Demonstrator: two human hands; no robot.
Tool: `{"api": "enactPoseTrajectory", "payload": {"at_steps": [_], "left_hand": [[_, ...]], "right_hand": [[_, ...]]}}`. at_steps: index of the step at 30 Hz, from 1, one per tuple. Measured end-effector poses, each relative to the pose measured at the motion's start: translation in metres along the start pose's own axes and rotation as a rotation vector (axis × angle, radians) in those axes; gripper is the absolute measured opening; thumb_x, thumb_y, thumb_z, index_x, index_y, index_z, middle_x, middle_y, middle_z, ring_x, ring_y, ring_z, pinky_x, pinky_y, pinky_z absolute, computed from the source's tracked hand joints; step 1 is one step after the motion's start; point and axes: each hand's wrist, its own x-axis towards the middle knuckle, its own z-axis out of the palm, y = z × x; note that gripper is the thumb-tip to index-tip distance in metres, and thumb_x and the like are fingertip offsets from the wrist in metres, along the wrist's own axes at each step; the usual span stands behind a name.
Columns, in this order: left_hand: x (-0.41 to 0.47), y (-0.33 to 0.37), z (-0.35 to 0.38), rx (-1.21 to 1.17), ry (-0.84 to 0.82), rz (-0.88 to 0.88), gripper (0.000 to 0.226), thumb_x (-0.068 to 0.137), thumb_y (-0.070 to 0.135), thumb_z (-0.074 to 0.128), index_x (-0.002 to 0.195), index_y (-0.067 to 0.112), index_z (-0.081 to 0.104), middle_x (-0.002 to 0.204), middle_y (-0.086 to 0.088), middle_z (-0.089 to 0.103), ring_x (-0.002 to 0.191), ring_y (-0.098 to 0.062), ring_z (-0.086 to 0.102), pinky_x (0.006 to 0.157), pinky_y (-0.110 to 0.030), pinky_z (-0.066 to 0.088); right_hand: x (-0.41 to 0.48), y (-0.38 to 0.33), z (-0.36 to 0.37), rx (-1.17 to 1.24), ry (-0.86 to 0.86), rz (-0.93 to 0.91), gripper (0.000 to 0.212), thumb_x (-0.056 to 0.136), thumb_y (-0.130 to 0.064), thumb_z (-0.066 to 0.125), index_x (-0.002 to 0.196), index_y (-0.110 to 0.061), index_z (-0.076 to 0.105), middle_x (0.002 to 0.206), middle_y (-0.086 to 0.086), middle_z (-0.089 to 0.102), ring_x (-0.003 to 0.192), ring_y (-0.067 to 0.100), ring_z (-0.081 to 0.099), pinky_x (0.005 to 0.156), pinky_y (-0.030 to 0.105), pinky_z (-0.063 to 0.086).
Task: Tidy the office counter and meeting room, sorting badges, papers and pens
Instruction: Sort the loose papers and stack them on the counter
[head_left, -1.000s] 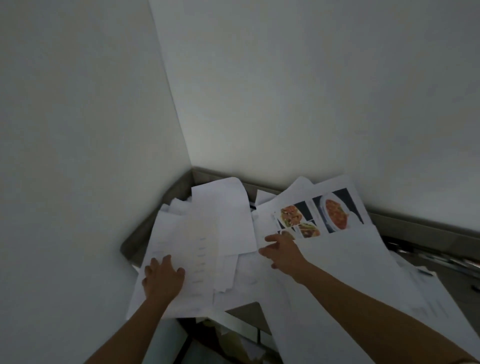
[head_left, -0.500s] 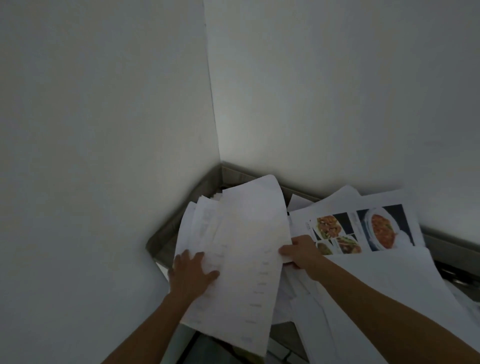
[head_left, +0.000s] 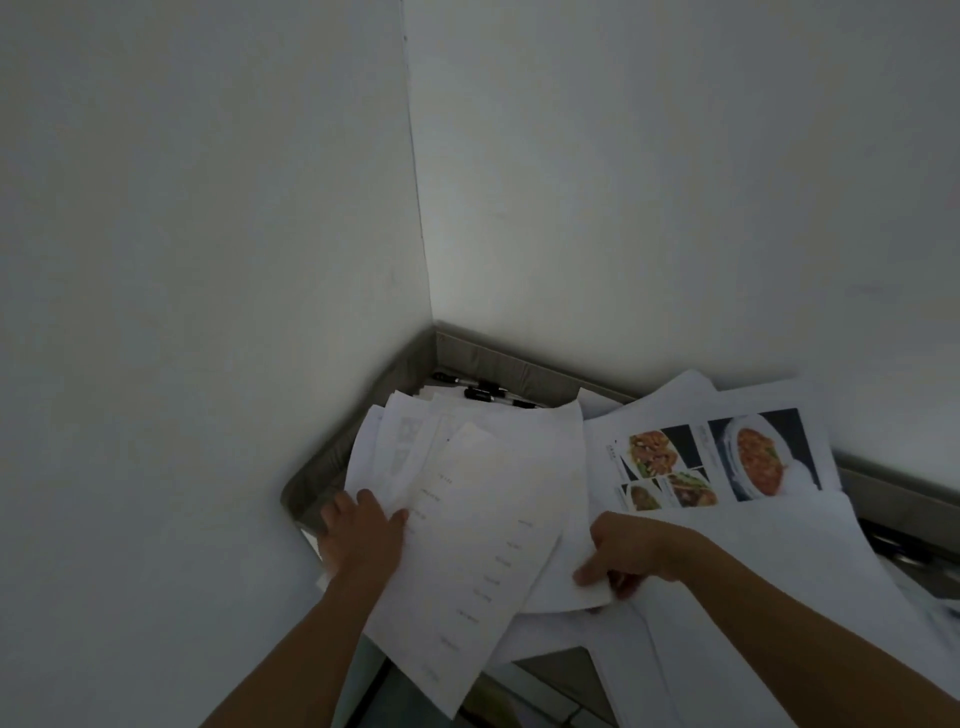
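A loose stack of white papers (head_left: 483, 519) lies tilted in the counter's corner, its top sheet printed with short lines of text. My left hand (head_left: 361, 535) grips the stack's left edge, thumb on top. My right hand (head_left: 631, 553) pinches the lower right edge of the same stack. To the right lies a sheet with food photos (head_left: 717, 462), partly covered by more white sheets (head_left: 769, 597). Several black pens (head_left: 485, 392) lie against the back rim behind the stack.
The grey counter (head_left: 332, 467) sits in a corner between two white walls (head_left: 208, 260). Its raised rim runs along both walls. More papers overhang the counter's front edge at lower right. Dim floor shows below the front edge.
Both hands gathered the left papers into one stack and lifted its near side. My right hand slid from the stack's upper right edge down to its lower right. The view shifted left.
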Motion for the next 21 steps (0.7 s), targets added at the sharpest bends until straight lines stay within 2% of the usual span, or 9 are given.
{"api": "enactPoseTrajectory", "payload": {"at_steps": [2,4,6,9,12,14,16,18,21], "left_hand": [[0.004,0.002,-0.003,-0.067,-0.025,-0.016,0.054,0.093,0.053,0.045,0.126,0.01,0.042,0.134,-0.015,0.037,0.122,-0.032,0.041,0.09,-0.043,0.046],[0.007,0.003,-0.006,-0.137,-0.059,-0.029,0.052,0.094,0.048,0.047,0.125,0.007,0.042,0.13,-0.016,0.038,0.115,-0.033,0.049,0.089,-0.042,0.047],[0.01,0.004,-0.006,-0.187,-0.087,-0.016,0.048,0.095,0.044,0.046,0.123,0.005,0.044,0.127,-0.017,0.041,0.11,-0.032,0.054,0.088,-0.039,0.047],[0.011,0.008,0.0,-0.249,-0.138,0.052,0.046,0.098,0.039,0.042,0.127,0.004,0.045,0.131,-0.016,0.047,0.117,-0.029,0.051,0.095,-0.034,0.042],[0.012,0.008,-0.001,-0.345,-0.201,0.086,0.052,0.099,0.035,0.042,0.14,0.003,0.04,0.143,-0.014,0.043,0.13,-0.026,0.043,0.108,-0.032,0.034],[0.016,0.001,-0.004,-0.52,-0.239,0.059,0.037,0.097,0.029,0.049,0.121,0.003,0.057,0.129,-0.016,0.057,0.114,-0.026,0.056,0.101,-0.036,0.044],[0.018,-0.007,-0.01,-0.731,-0.26,0.005,0.025,0.093,0.025,0.057,0.106,0.004,0.063,0.114,-0.017,0.065,0.099,-0.027,0.062,0.093,-0.041,0.051],[0.019,-0.013,-0.015,-0.819,-0.269,-0.039,0.04,0.088,0.026,0.066,0.121,0.005,0.058,0.124,-0.017,0.06,0.106,-0.029,0.06,0.097,-0.039,0.048],[0.02,-0.012,-0.035,-0.928,-0.259,-0.022,0.081,0.079,0.032,0.076,0.145,0.01,0.034,0.141,-0.013,0.044,0.123,-0.028,0.048,0.101,-0.038,0.041]], "right_hand": [[0.009,-0.011,0.01,0.065,0.069,-0.076,0.027,0.08,-0.024,0.078,0.101,-0.015,0.063,0.101,0.005,0.071,0.085,0.018,0.07,0.077,0.033,0.06],[0.02,-0.023,0.012,0.296,0.259,-0.172,0.032,0.077,-0.032,0.08,0.102,-0.019,0.066,0.103,0.003,0.071,0.088,0.018,0.069,0.073,0.032,0.06],[0.036,-0.033,0.006,0.561,0.38,-0.181,0.047,0.071,-0.041,0.083,0.107,-0.015,0.066,0.102,0.006,0.072,0.089,0.024,0.07,0.073,0.036,0.059],[0.052,-0.046,0.006,0.787,0.322,-0.129,0.071,0.064,-0.042,0.087,0.119,-0.005,0.06,0.106,0.013,0.071,0.092,0.031,0.07,0.077,0.044,0.059],[0.061,-0.06,0.021,0.799,0.237,-0.136,0.061,0.073,-0.025,0.084,0.123,0.0,0.059,0.108,0.016,0.07,0.092,0.031,0.069,0.071,0.039,0.059],[0.066,-0.069,0.035,0.748,0.19,-0.149,0.049,0.08,-0.01,0.077,0.124,0.003,0.058,0.112,0.019,0.067,0.091,0.031,0.066,0.071,0.038,0.057],[0.07,-0.073,0.043,0.638,0.22,-0.158,0.044,0.083,-0.002,0.071,0.124,0.006,0.058,0.119,0.021,0.063,0.099,0.034,0.063,0.081,0.04,0.055],[0.065,-0.077,0.041,0.555,0.292,-0.219,0.04,0.084,-0.001,0.069,0.122,0.006,0.058,0.12,0.02,0.063,0.103,0.034,0.062,0.089,0.04,0.052],[0.038,-0.085,0.021,0.491,0.365,-0.404,0.037,0.084,-0.005,0.072,0.119,0.0,0.063,0.114,0.014,0.068,0.101,0.029,0.065,0.094,0.042,0.052]]}}
